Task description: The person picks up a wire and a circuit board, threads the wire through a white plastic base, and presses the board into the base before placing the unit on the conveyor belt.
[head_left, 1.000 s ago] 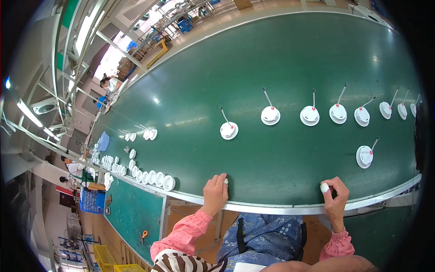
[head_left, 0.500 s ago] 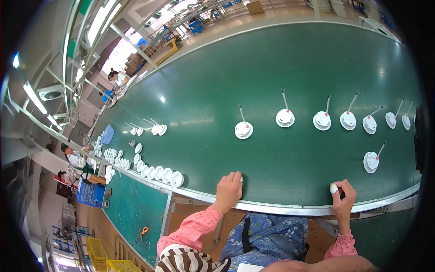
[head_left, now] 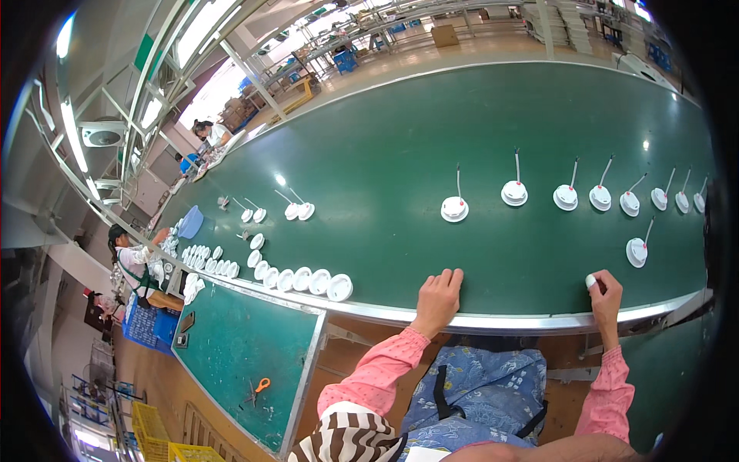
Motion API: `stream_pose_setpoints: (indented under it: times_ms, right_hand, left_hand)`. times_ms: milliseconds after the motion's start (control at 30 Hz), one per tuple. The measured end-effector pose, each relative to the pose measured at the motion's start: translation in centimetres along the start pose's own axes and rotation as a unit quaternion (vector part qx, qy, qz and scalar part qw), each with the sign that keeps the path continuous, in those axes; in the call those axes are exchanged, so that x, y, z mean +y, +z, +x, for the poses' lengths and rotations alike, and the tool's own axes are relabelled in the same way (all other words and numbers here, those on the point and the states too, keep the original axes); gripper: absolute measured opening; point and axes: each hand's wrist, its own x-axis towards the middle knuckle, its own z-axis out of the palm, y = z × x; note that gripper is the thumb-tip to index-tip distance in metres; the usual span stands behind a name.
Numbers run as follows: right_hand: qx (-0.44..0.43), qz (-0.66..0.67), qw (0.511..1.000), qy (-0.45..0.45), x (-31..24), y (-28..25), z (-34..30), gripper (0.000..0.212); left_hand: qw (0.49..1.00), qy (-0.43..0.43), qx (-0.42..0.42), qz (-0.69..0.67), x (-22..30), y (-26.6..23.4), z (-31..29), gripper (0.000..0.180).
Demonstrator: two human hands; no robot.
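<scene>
My left hand rests at the near edge of a green conveyor belt, its fingers curled down. Farther right, my right hand is loosely closed over the same edge, with a white cover on its thumb tip. I see nothing held in either. Beyond them stand several round white lamp units with upright wires; the nearest to my right hand is a lamp unit, apart from it. Another lamp unit lies ahead of my left hand. A row of white round housings, ending in one housing, lies left of that hand.
A green side table adjoins the belt at left, holding orange-handled scissors. A blue basin stands on the belt at far left. Beside it a person works; another person sits farther off.
The view has shifted, so the belt, lamp units, housings and side table appear farther right and mostly higher. Both hands stay closed at the belt's near edge.
</scene>
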Motion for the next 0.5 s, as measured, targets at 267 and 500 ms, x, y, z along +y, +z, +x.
stream_pose_setpoints:
  times_ms: [267,500]
  right_hand:
    - [-0.007,-0.021,1.0,0.018,1.0,0.1,0.5,0.012]
    - [0.0,-0.062,0.998,0.002,1.0,0.2,0.2,0.013]
  left_hand:
    - [1.0,0.017,0.003,-0.023,-0.4,0.3,-0.3,0.019]
    - [0.999,0.022,-0.001,-0.036,-0.3,0.2,-0.7,0.026]
